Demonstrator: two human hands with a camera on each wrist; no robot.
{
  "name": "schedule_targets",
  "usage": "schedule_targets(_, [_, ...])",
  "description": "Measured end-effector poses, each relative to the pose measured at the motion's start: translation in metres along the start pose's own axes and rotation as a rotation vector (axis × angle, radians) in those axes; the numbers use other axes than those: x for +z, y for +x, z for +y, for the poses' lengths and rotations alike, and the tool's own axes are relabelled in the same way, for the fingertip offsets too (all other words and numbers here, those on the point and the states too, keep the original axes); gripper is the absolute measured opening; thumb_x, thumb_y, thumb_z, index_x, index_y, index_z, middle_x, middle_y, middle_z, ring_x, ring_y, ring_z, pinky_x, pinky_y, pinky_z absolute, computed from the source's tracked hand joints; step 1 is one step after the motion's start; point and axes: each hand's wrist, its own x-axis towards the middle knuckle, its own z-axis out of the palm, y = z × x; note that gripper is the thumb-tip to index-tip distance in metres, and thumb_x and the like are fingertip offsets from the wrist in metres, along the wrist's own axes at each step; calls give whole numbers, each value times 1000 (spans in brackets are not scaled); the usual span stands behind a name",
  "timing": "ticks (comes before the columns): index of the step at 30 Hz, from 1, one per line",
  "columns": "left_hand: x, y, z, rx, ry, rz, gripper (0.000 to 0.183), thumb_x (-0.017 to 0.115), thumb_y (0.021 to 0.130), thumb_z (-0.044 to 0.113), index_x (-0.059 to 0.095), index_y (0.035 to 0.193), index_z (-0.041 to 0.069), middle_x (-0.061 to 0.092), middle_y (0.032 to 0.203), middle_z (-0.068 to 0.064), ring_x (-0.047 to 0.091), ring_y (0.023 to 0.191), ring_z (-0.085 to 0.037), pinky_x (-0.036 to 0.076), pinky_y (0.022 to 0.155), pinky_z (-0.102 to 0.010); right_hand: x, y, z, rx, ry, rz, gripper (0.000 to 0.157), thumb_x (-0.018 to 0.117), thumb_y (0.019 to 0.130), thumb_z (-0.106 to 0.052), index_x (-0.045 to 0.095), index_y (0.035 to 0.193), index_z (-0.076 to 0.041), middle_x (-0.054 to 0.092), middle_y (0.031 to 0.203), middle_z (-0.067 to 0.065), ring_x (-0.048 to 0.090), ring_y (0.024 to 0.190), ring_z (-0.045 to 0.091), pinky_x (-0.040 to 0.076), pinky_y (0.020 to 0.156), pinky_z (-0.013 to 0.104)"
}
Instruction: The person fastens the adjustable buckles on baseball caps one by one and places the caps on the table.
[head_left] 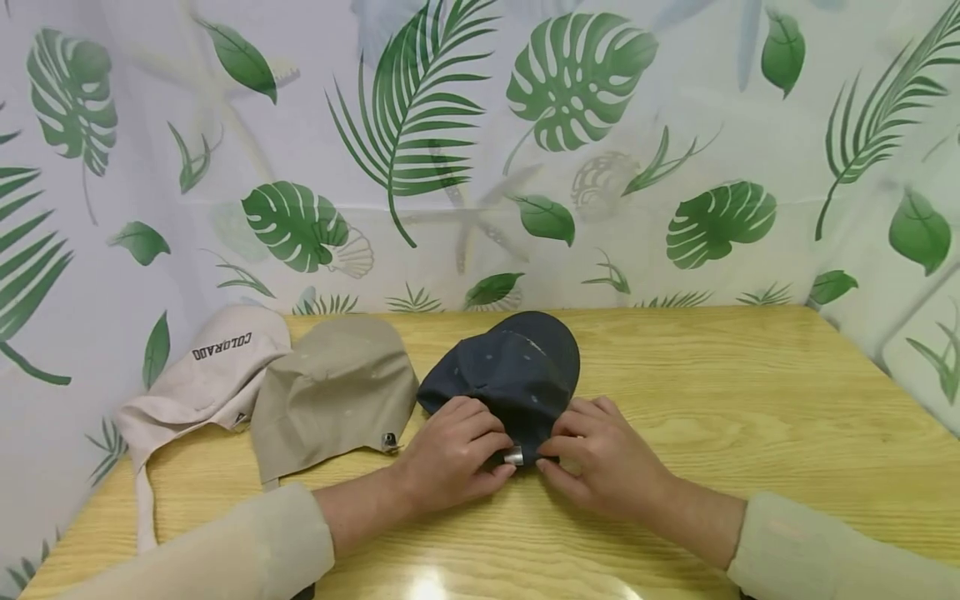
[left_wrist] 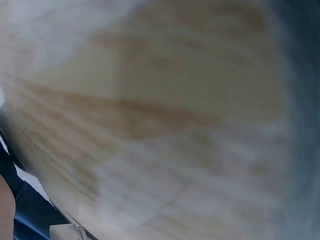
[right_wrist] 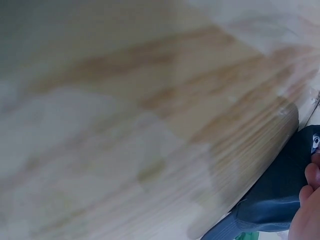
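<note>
A navy baseball cap (head_left: 517, 358) lies on the table with its brim pointing away and its back strap toward me. My left hand (head_left: 453, 450) pinches the strap beside a silver metal buckle (head_left: 513, 456). From the other side, my right hand (head_left: 600, 458) pinches the strap close to the buckle. In the right wrist view, the navy cap (right_wrist: 275, 185) fills the lower right corner, with fingers curled at its edge. Only dark blue cloth (left_wrist: 35, 215) and a sliver of skin show at the lower left of the left wrist view.
To the left, a khaki cap (head_left: 337, 383) with a small metal clasp lies beside a pale cap (head_left: 225, 358) lettered COLORADO, its strap hanging toward the near edge. The wood-grain table (head_left: 750, 400) extends right. A leaf-print cloth (head_left: 465, 167) hangs behind.
</note>
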Motion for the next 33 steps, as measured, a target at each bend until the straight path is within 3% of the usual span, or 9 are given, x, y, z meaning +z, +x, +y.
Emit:
schedule_targets(18, [0,0,-3,1,-8,-9,14,80,79,27,74,86,16,67,88,4,60,84,-13,49,80,-30,0,0,1,22,55,20,12,84,72,-19,73,76,-21,60,79,-9,55,83,12,37,70,30])
schedule_targets(33, [-1,0,-2,-10,-18,20,13,78,80,25,74,86,14,67,89,3,60,84,-14,50,80,-30,-3,0,0,10,22,65,10,82,71,-17,73,75,-20,59,77,-9,51,76,11,38,68,30])
